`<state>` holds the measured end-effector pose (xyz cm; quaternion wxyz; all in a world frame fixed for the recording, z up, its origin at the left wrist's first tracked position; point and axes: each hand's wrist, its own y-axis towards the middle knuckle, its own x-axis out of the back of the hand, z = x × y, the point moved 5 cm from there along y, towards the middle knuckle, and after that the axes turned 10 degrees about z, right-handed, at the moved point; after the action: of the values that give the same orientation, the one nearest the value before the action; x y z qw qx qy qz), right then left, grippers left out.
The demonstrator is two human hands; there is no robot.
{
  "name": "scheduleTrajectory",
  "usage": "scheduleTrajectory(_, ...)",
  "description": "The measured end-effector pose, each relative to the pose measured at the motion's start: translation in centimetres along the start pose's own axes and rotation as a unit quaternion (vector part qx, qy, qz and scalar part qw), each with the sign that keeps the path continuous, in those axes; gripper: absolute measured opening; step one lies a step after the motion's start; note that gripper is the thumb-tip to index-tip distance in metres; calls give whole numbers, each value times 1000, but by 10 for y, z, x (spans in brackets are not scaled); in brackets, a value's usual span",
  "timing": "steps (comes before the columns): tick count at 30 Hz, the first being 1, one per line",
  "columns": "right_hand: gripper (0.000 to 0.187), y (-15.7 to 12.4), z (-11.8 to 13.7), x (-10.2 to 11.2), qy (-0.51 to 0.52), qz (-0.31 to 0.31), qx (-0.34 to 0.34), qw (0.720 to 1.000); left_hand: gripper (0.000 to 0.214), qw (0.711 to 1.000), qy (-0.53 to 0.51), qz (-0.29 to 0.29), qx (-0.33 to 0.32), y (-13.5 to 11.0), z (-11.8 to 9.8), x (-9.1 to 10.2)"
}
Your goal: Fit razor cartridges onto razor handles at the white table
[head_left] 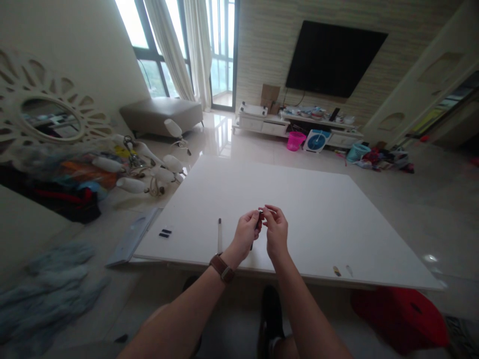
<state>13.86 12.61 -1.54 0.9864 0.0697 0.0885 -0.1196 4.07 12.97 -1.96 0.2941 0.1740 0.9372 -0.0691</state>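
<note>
Over the near part of the white table, my left hand (246,233) is closed round a dark, slim, pen-like stick (257,225). Its lower end pokes out below the palm, and the rest is mostly covered by my fingers. At its shiny upper end, the thumb and fingertips of my right hand (276,230) are pinched together. Exactly what they grip there is too small to make out. Left of my hands lies a slim clear tube (220,237) with a dark end. Two short black strips (164,233) rest farther left.
A small yellow-brown piece (337,270) and a pale clear piece (349,270) lie near the front edge of the white table (318,214). A lamp with several white shades (162,174) stands at the left. Red fabric (400,319) sits below the right corner.
</note>
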Motion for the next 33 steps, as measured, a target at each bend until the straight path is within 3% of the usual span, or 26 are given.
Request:
scheduleTrajectory(7,45,2,-4,-4,63,31,-35,997,44,1000,-20,2,4,1,1,2)
scheduleTrajectory(11,44,5,-1,7,90,-18,-43,995,35,999,-53,-6,0,5,-7,11)
scheduleTrajectory(14,38,0,14,15,185,-37,-60,980,29,986,-156,58,16,-1,-25,9)
scheduleTrajectory(17,33,-13,37,12,280,67,-60,956,29,950,-242,190,51,-13,-42,-3)
scheduleTrajectory(20,32,-23,51,11,279,143,-50,948,30,938,-272,212,47,-19,-50,-5)
scheduleTrajectory(25,26,-19,42,20,289,47,-57,955,24,947,-248,199,51,-14,-38,-7)
scheduleTrajectory(30,14,-19,45,12,280,48,-28,958,22,948,-196,239,78,-19,-26,-19)
scheduleTrajectory(33,22,-19,48,16,279,38,-16,959,22,948,-190,240,84,-20,-24,-20)
